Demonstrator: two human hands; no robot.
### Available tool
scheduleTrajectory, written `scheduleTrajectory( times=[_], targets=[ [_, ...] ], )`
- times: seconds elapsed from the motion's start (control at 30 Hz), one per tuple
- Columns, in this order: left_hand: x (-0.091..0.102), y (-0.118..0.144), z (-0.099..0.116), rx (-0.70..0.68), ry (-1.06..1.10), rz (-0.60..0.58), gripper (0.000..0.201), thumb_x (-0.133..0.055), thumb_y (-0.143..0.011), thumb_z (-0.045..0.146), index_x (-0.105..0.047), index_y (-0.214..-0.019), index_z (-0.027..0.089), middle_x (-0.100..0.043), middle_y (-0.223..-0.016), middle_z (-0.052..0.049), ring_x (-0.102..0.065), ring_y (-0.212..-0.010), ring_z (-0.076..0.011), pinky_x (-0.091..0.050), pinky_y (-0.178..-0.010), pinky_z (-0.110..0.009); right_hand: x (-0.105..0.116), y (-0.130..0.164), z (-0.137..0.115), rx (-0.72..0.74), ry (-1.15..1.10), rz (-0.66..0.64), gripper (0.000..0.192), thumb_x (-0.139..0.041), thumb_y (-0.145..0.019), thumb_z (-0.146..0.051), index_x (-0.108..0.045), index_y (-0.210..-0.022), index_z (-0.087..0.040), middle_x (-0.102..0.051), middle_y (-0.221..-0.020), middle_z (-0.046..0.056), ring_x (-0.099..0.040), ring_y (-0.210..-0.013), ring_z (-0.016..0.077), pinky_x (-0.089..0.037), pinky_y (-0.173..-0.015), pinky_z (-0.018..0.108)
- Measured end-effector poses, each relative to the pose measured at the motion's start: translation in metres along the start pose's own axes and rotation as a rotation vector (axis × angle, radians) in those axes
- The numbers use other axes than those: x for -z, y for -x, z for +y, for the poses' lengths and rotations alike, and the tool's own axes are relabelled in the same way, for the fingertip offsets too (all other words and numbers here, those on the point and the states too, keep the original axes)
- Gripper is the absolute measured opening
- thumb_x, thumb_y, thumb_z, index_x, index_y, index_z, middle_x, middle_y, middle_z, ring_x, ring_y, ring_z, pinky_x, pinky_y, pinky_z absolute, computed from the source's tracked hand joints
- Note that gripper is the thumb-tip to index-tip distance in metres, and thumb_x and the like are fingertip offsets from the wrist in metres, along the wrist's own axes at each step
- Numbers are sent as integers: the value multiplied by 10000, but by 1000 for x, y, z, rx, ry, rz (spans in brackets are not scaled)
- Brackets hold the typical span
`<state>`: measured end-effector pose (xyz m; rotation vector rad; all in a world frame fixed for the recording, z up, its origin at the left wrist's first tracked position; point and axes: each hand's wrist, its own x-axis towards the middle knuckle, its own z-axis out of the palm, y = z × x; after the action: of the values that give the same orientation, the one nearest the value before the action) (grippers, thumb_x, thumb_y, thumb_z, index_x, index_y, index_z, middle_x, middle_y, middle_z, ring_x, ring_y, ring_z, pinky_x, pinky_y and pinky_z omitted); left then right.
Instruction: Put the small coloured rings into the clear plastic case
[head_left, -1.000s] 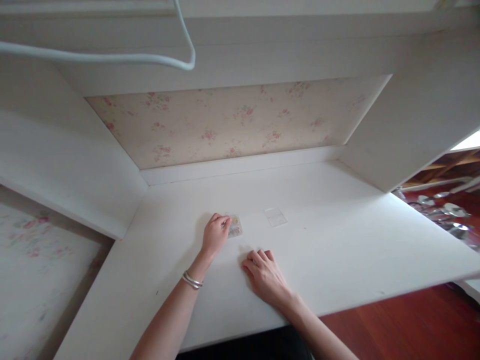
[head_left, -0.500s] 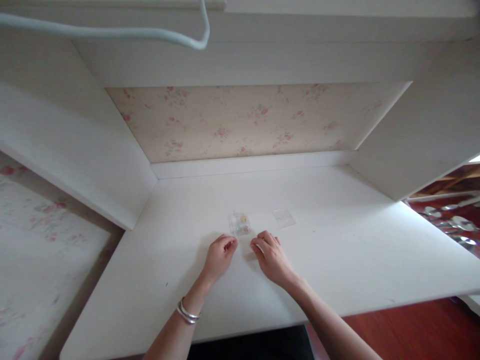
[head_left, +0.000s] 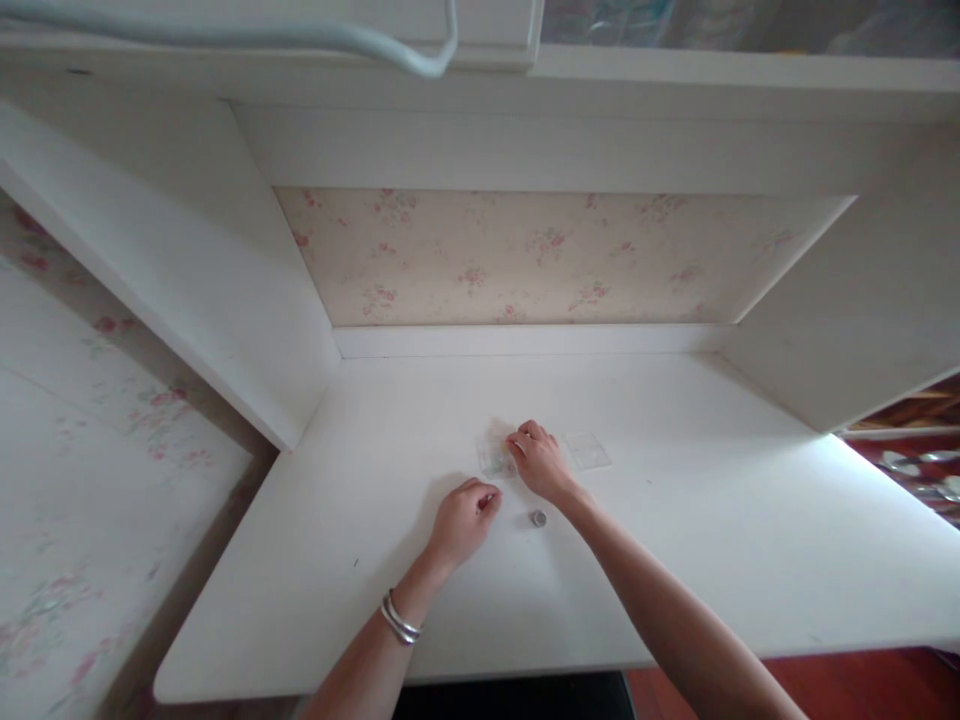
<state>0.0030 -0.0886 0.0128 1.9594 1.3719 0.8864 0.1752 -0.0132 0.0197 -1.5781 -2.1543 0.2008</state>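
My left hand [head_left: 463, 522] rests on the white desktop, its thumb and fingertips pressed together; anything between them is too small to make out. My right hand [head_left: 538, 464] reaches over the right side of a small clear plastic box [head_left: 489, 456], fingers bent down and closed at the tips. What those fingers pinch is hidden, though a bit of yellow shows beside them. The box partly disappears under this hand. A clear flat square lid [head_left: 589, 451] lies just right of the hand. Between my wrists sits a small round greyish piece [head_left: 538, 518], touched by neither hand.
The white desktop [head_left: 690, 530] is bounded by a left side panel [head_left: 225, 270] and a right one [head_left: 832, 320]. A shelf overhangs the back, with a pale cable [head_left: 300, 38] hanging in front. Red floor [head_left: 862, 685] shows below the front edge.
My right hand has moved forward from the desktop onto the box, uncovering the small round piece. My left hand keeps its pinch near the box. The view has shifted slightly.
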Motion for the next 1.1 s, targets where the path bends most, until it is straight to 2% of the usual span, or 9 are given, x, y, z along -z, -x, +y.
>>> scheduleTrajectory(
  times=[0.17,0.33,0.53,0.63,0.73,0.9,1.1],
  targets=[
    [0,1,0,-17,-30,-12,235,-454,-881,270,-673,-861,187,-633,-782,-30,-573,-700,-133,-435,-648,-235,3,10,10,-59,-120,92,243,-426,-906,-276,-660,-896,-213,-556,-914,50,-535,-808,156,-398,-745,289],
    [-3,3,3,-48,-95,-23,206,-459,-886,251,-660,-871,203,-626,-800,-21,-574,-707,-129,-433,-646,-227,9,41,23,-179,-308,172,276,-428,-889,-357,-656,-856,-206,-552,-881,41,-543,-775,158,-424,-705,285],
    [-16,9,22,-126,-182,-107,218,-443,-902,255,-652,-856,218,-614,-807,-29,-586,-738,-137,-448,-692,-240,9,90,21,-352,-487,187,324,-446,-872,-449,-656,-862,-203,-565,-848,40,-509,-629,136,-424,-615,279],
    [-26,12,33,-166,-242,-147,198,-461,-896,264,-653,-936,238,-615,-853,-33,-590,-774,-148,-453,-743,-262,12,105,15,-411,-545,239,344,-450,-871,-468,-658,-854,-195,-566,-835,45,-516,-652,143,-422,-614,273],
    [-34,11,39,-184,-305,-167,199,-478,-890,275,-645,-999,267,-611,-879,-27,-589,-791,-155,-454,-759,-278,13,109,12,-424,-573,266,349,-457,-867,-474,-659,-834,-191,-563,-821,40,-522,-673,144,-422,-622,267],
    [-41,5,41,-188,-360,-159,226,-443,-909,275,-666,-938,257,-607,-845,-26,-582,-754,-149,-450,-728,-273,12,108,13,-388,-588,243,333,-466,-867,-462,-663,-851,-194,-542,-784,20,-476,-587,116,-408,-575,253],
    [-38,4,40,-146,-207,-134,211,-475,-897,279,-683,-912,248,-608,-827,-23,-577,-723,-127,-453,-691,-236,11,110,15,-374,-568,249,331,-460,-867,-457,-668,-856,-200,-539,-783,22,-467,-565,108,-407,-549,245]
  ],
)
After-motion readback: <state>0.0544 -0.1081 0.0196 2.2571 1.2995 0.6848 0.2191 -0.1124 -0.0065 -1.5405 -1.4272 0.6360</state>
